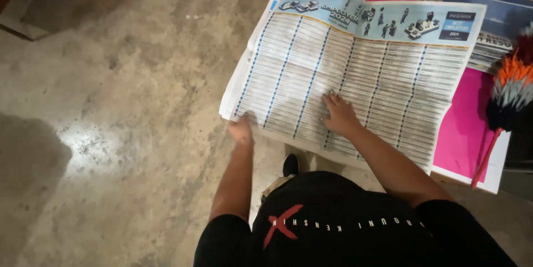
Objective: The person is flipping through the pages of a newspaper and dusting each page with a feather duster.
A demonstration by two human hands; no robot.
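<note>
Paper, polished concrete, feathers and cloth

The open newspaper (350,72) under both hands is thin, matt newsprint, faintly creased along its folds, its top band printed in pale blue ink. Beneath it the worktop (466,128) carries a smooth, flat pink sheet with a slight satin look and a white paper edge. At 1 o'clock a stack of newspapers (488,0) shows the same dull newsprint. At 3 o'clock the duster (511,89) has soft, fluffy feathers in orange, grey and black on a smooth red stick. The floor (122,106) is bare concrete, mottled, worn and glossy where light reflects at 9 o'clock. The black shirt (338,222) is matt knit cloth.
</note>
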